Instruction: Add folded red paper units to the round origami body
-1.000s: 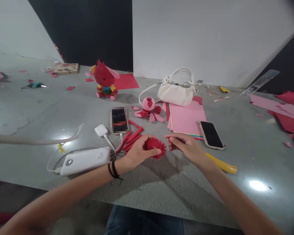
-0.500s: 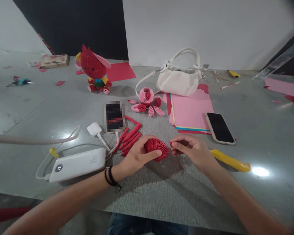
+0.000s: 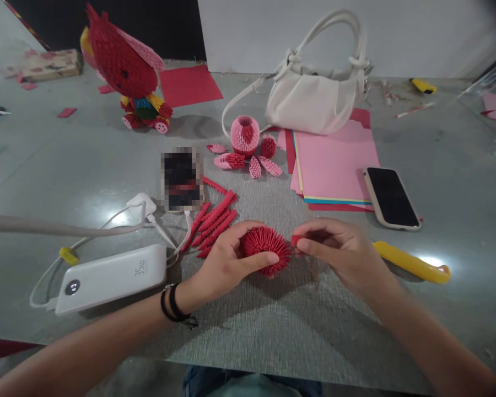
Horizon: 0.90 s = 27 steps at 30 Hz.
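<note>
Wrapped round the left side of a red folded-paper ball (image 3: pixel 281 252) is my left hand (image 3: pixel 228 262), its thumb lying across the ball's pleated top. My right hand (image 3: pixel 342 248) pinches a small red folded paper piece (image 3: pixel 295 240) between thumb and fingers, close beside the ball's right edge. Whether the piece touches the ball I cannot tell. Left of my left hand lie several red strips of stacked folded paper (image 3: pixel 215 220). Behind the ball stand a pink and red folded-paper pot (image 3: pixel 244 135) and several petal-like paper pieces (image 3: pixel 254 166).
A white power bank (image 3: pixel 111 280) with cables lies left, near a phone (image 3: pixel 182 179). Coloured paper sheets (image 3: pixel 334 165), another phone (image 3: pixel 392 197) and a yellow cutter (image 3: pixel 411 263) lie right. At the back are a red paper figure (image 3: pixel 126 71) and a white handbag (image 3: pixel 314 102).
The view has come closer and lower over the table. My right hand still pinches the red paper piece, now more plainly visible beside the ball. The left hand keeps its hold.
</note>
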{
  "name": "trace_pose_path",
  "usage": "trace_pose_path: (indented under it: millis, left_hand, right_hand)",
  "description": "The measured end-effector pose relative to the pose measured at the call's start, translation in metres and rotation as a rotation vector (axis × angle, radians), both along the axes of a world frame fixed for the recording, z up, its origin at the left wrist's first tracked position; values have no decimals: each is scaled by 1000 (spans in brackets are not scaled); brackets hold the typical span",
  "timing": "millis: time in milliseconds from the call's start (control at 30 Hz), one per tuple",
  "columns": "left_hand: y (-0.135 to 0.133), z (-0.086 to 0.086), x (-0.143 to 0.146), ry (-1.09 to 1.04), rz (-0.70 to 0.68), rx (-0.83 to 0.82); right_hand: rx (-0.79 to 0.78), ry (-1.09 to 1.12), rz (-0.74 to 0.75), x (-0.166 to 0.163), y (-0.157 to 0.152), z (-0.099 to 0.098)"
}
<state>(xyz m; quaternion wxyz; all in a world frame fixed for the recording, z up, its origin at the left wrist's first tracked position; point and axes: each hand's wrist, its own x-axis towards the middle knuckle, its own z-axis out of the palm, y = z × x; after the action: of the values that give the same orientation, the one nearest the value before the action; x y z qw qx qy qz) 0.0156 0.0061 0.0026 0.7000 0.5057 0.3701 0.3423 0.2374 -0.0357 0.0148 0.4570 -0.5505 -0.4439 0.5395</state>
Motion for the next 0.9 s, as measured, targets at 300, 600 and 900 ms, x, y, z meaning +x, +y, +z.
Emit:
trace_pose_path:
  millis: [300, 600, 900]
  left_hand:
    - [-6, -2, -3, -68, -127, -30]
    - [-7, 4, -3, -45, -84, 12]
    - [-7, 3, -5, 14, -72, 102]
  right_hand:
    - [-62, 98, 10, 4, 0, -11]
    - [-67, 103, 76, -1, 0, -9]
    - [78, -188, 60, -3, -2, 2]
